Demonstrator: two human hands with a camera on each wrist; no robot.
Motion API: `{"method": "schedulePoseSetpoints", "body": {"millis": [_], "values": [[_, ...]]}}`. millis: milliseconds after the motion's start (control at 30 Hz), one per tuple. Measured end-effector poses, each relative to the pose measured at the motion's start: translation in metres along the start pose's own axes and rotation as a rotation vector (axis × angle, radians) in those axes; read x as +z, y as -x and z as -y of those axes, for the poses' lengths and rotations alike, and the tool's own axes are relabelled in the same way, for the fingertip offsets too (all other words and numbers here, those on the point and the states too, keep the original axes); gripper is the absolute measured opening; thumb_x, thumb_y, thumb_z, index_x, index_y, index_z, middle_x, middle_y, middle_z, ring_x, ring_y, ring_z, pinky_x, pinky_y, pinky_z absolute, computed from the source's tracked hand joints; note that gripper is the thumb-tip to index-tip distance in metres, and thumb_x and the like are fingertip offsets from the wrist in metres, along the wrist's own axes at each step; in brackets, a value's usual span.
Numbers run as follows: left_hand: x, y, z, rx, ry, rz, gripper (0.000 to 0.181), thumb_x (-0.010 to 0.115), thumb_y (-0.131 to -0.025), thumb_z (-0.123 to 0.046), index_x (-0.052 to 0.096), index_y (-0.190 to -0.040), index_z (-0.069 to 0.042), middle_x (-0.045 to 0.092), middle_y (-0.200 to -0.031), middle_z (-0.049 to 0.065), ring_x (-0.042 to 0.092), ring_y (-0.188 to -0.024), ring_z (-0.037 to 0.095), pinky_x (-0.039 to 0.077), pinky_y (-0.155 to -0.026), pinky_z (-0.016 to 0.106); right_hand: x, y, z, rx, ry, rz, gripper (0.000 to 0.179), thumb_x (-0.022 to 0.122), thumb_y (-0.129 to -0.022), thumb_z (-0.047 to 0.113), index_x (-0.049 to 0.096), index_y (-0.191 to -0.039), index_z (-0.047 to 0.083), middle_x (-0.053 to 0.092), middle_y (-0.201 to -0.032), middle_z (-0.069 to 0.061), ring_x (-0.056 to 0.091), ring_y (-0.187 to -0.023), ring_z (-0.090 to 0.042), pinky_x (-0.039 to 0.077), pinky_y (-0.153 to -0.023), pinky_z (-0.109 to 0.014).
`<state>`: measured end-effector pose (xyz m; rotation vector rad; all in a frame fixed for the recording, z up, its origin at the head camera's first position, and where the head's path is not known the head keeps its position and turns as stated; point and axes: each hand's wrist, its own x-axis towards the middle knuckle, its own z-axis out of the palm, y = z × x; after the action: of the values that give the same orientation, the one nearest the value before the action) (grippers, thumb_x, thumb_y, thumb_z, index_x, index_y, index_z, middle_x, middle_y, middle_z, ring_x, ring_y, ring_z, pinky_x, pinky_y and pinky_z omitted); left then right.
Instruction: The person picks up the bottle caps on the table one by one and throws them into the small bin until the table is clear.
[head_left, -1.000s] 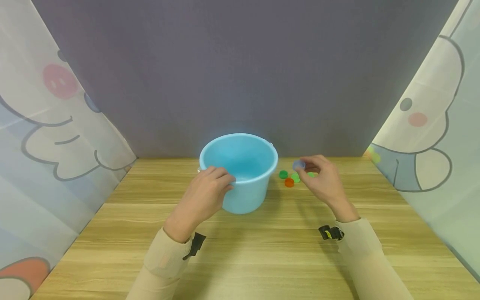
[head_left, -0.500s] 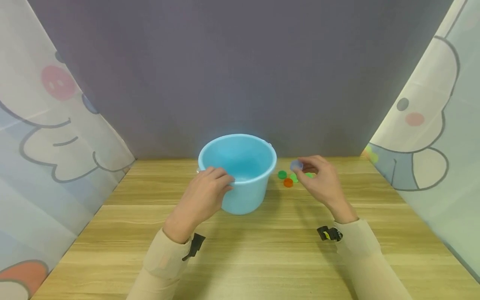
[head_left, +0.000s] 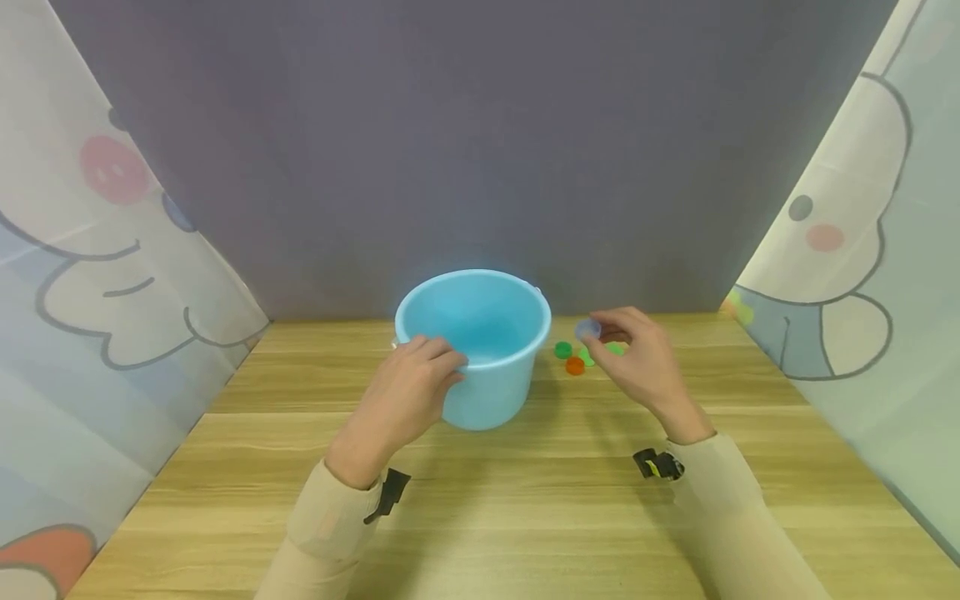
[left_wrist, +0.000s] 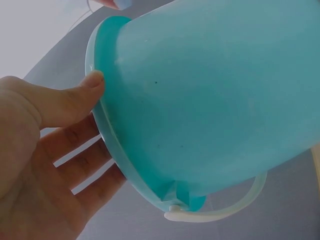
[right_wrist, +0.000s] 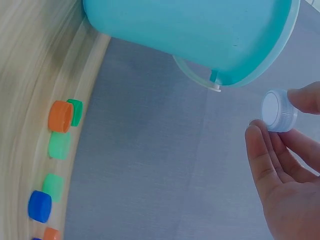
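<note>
A light blue bucket (head_left: 487,402) stands upright on the table. My left hand (head_left: 405,392) grips its near rim, the thumb (left_wrist: 82,95) on the outer side and the other fingers reaching over the lip. To the right of the bucket, my right hand (head_left: 641,362) pinches a pale, translucent bottle cap (right_wrist: 278,111) between thumb and fingertips, raised above the table. Beyond that hand lie several loose caps: a dark green cap (head_left: 563,350), an orange cap (head_left: 575,366), light green ones and a blue cap (right_wrist: 40,206).
The wood-grain table (head_left: 480,517) ends at a dark grey panel (head_left: 480,150) behind the bucket. Cartoon-printed cloths (head_left: 847,225) flank both sides. A white carrying handle (left_wrist: 220,215) hangs from the bucket's rim.
My right hand shifts slightly left towards the bucket with the pale cap in its fingers. The left hand keeps its hold on the rim. The head view drifts a little.
</note>
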<state>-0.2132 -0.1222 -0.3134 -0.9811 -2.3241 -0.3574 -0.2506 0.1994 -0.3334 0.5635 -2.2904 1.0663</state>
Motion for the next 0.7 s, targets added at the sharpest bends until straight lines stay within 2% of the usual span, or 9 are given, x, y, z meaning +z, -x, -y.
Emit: {"method": "schedulePoseSetpoints", "body": {"millis": [167, 433, 700], "values": [[0.001, 0.000, 0.001, 0.003, -0.001, -0.004, 0.016, 0.081, -0.085, -0.004, 0.074, -0.099, -0.006, 0.067, -0.092, 0.003, 0.059, -0.083, 0.024, 0.051, -0.075, 0.035, 0.001, -0.005, 0.005, -0.034, -0.017, -0.007, 0.028, 0.074, -0.091, 0.006, 0.070, -0.115, -0.007, 0.068, -0.107, -0.015, 0.067, -0.090, -0.025, 0.058, -0.084, -0.038], [0.000, 0.001, 0.001, -0.003, -0.010, -0.001, 0.015, 0.081, -0.085, -0.004, 0.074, -0.098, -0.007, 0.066, -0.091, 0.002, 0.059, -0.083, 0.024, 0.052, -0.076, 0.035, 0.009, -0.011, 0.013, -0.080, -0.058, -0.022, 0.028, 0.075, -0.089, 0.004, 0.071, -0.114, -0.007, 0.069, -0.105, -0.016, 0.068, -0.089, -0.027, 0.058, -0.083, -0.034], [0.002, 0.000, 0.000, 0.003, -0.014, -0.008, 0.015, 0.081, -0.085, -0.004, 0.074, -0.098, -0.007, 0.067, -0.091, 0.003, 0.059, -0.082, 0.024, 0.052, -0.074, 0.035, 0.016, -0.017, 0.021, -0.125, -0.081, -0.035, 0.028, 0.074, -0.089, 0.003, 0.071, -0.115, -0.006, 0.069, -0.107, -0.015, 0.068, -0.092, -0.026, 0.058, -0.083, -0.044]]}}
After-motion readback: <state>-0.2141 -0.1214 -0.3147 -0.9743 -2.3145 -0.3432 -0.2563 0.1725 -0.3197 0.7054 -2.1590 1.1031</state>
